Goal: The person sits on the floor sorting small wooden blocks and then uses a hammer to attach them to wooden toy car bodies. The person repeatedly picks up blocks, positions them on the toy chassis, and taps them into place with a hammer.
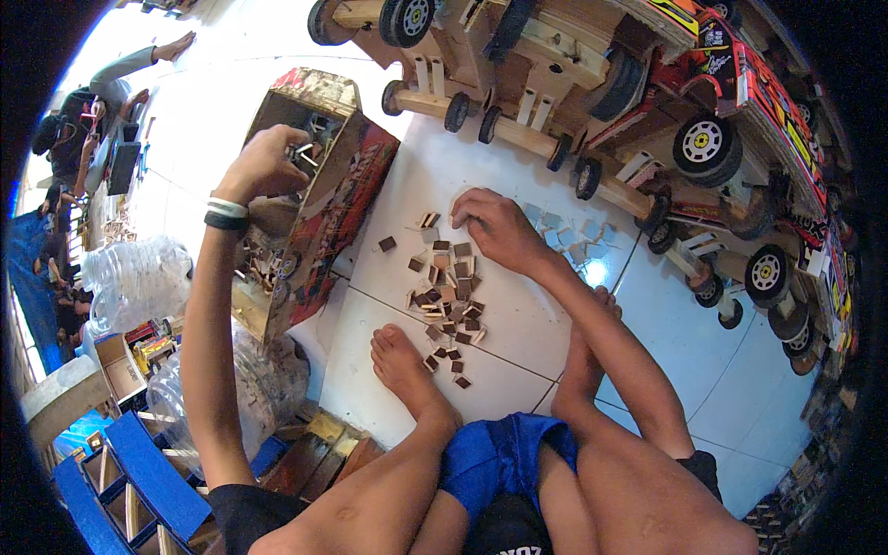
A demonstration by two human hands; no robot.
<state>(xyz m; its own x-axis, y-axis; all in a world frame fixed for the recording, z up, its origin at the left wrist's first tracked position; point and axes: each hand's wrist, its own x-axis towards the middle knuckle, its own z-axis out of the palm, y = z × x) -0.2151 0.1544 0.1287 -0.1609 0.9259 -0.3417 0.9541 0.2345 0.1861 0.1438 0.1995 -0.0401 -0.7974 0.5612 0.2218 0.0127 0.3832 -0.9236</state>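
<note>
My left hand [265, 166] reaches over a long, open wooden box [344, 176] with worn red printed sides. Its fingers are curled near small pale and dark pieces [317, 151] inside the box; what they grip is too small to make out. On the white tiles lies a loose pile of small brown and pale wooden pieces [450, 313]. My right hand [502, 231] is just above and right of the pile, its fingers bent and pressed together. Its fingertips are partly hidden, and I cannot make out anything in them. Several greyish small squares [575, 242] lie right of that hand.
Wooden toy trucks [708, 143] with black wheels line the far and right sides. Clear plastic containers [137, 277] and a blue wooden frame [153, 472] stand at the left. My bare feet [400, 361] flank the pile. Another person [92, 129] sits at the far left.
</note>
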